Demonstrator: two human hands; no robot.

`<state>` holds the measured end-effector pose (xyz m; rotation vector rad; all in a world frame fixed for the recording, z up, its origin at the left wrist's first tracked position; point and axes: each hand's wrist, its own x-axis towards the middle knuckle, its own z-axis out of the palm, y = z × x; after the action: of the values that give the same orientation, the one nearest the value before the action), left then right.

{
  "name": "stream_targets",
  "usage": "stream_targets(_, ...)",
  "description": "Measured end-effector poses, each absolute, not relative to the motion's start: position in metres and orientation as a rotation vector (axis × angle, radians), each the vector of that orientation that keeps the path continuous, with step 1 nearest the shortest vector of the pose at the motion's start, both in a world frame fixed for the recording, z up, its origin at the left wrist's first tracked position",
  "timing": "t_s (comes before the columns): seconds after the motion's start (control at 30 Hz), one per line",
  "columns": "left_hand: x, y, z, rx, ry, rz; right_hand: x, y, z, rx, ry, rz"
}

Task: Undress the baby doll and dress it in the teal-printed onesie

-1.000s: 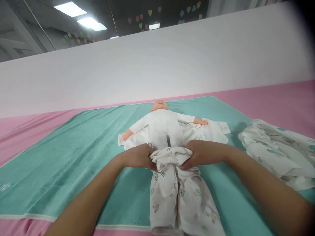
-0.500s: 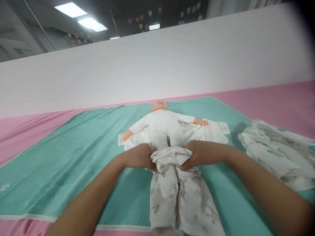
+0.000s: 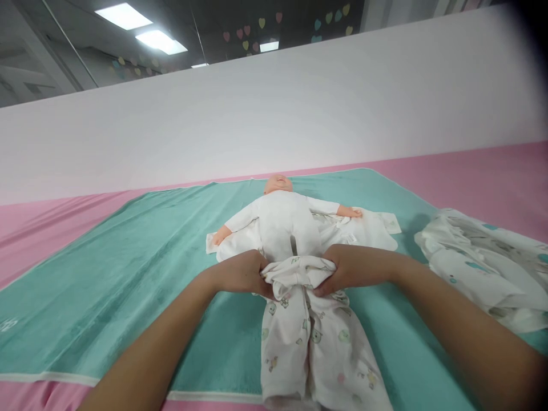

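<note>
Both hands are closed on the pale printed pants (image 3: 325,342): the left hand (image 3: 245,273) has its fingers curled around one side of the bunched waistband, and the right hand (image 3: 342,268) pinches the opposite side, thumb and fingertips partly lost in the folds. The waistband lies gathered between the two sets of fingers, while the pant legs run from there toward the wearer of the camera, past the near edge of the teal blanket (image 3: 141,274). Just beyond the fingers, the doll (image 3: 285,222) lies on its back in white, arms spread, over an opened white garment (image 3: 377,225); whether its legs are inside the pants cannot be told. A crumpled printed garment (image 3: 488,268) lies apart, beyond the right hand's fingers on their outer side. The pants look like light, soft knit: limp, probably a little stretchy, with a matt face that should not slip, and hardly fragile. The rolled waistband seems the best place to hold, its doubled cloth giving the fingers some thickness; taken evenly at both sides it should keep square, whereas a one-sided tug would likely skew it.
</note>
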<state>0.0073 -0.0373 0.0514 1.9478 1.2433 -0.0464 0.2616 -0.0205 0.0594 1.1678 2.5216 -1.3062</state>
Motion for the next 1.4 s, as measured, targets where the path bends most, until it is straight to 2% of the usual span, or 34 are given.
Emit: stream_targets(1.4,0.0062,-0.0368,0.0507,1.961,1.233,-0.048,0.2604,-0.0188,0.0572,1.190,2.517,-1.323)
